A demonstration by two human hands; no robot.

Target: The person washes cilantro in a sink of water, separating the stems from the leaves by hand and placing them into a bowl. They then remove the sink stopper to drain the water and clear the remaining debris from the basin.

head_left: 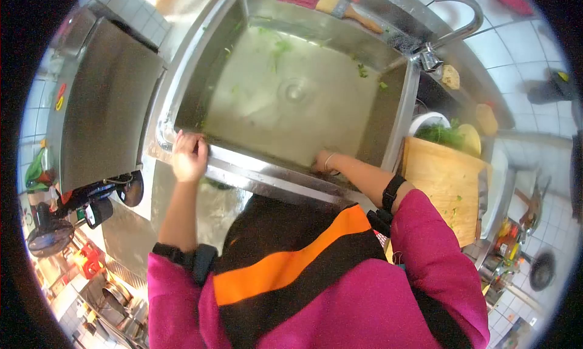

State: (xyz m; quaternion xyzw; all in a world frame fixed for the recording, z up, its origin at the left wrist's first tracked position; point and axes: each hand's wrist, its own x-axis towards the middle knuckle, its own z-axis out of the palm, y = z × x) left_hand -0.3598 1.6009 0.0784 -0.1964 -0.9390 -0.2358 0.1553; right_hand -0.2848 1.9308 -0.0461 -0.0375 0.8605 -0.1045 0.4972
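Left hand rests curled on the near-left rim of the sink, centre frame; whether it grips anything cannot be told. Cloudy water fills the basin, with green scraps afloat. Right hand dips at the near wall, fingers hidden. Cutting board, at right, bears leaf bits, so rinsing appears unfinished.

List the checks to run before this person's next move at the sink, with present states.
1. Left hand braced, fingers curled over sink rim: ok.
2. Right hand empty: cannot tell, it dips into the water.
3. Basin free of leaf scraps: not ok, green bits float.
4. Faucet off: ok, no stream visible.
5. Cutting board clean: not ok, green flecks on it.
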